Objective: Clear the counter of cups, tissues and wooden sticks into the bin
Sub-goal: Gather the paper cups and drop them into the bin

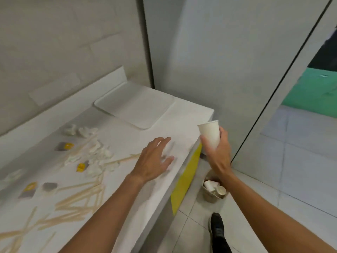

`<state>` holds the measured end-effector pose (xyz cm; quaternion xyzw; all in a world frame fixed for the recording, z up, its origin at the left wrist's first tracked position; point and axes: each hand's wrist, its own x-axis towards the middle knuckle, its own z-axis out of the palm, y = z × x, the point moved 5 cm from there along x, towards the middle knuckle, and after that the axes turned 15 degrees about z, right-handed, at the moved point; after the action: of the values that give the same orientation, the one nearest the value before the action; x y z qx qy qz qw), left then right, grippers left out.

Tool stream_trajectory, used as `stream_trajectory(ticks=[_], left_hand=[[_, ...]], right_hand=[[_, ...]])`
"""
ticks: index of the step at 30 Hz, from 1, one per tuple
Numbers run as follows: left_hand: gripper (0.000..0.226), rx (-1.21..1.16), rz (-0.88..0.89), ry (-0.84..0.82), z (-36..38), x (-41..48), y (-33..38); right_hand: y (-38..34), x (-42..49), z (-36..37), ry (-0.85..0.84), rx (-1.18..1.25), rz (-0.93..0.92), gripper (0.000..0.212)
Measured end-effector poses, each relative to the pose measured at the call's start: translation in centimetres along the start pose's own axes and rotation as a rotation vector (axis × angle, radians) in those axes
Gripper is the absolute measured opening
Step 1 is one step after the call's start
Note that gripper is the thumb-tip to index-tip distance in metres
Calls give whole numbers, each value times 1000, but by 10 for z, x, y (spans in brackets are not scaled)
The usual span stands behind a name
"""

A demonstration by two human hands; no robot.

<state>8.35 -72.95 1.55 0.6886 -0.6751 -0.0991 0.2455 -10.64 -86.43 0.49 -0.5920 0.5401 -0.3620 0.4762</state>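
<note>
Shoe: a black shoe (217, 227) stands on the grey tiled floor (255, 207).
Sticks: many thin pale wooden sticks (78, 196) lie criss-crossed on the near left of the white table (182, 114).
Bin: a small round brown bin (207, 197) sits on the floor beside the table's yellow side panel (187, 176), with used white cups (211, 186) inside.
Packets: little yellow and grey packets (81, 167) lie among the sticks.
Left hand: the left hand (155, 157) is low over the table, its grip wide with fingers spread, holding nothing.
Right hand: the right hand (218, 154) has its grip round a white paper cup (209, 134), mouth up, past the table's edge and above the bin.
Tissues: crumpled white tissues (98, 152) lie left of the left hand.
Tray: a flat white tray (135, 105) lies at the far end.
</note>
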Motion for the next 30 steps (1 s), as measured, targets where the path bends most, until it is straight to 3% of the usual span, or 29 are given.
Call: stream_trajectory(ticks=[4,7,12,18,26,30], left_hand=[[60,-108,168,-80,61,73,45],[57,-140,238,-173,110,113,72],[60,-177,140,-378,196,151,70],[63,-182,-48,-567,286,181,36],[61,-214,-206,-697,395,182,-19],[60,-194,-229,-707,422,183,-42]], right_hand=[[48,47,-55,72,-49,117,56],[96,81,-78,35,-100,220,56],[177,132,-95,-91,-225,452,61],[264,180,-95,-196,-385,570,69],[383,216,-63,-275,-485,792,73],[412,228,-48,-341,-465,817,79]])
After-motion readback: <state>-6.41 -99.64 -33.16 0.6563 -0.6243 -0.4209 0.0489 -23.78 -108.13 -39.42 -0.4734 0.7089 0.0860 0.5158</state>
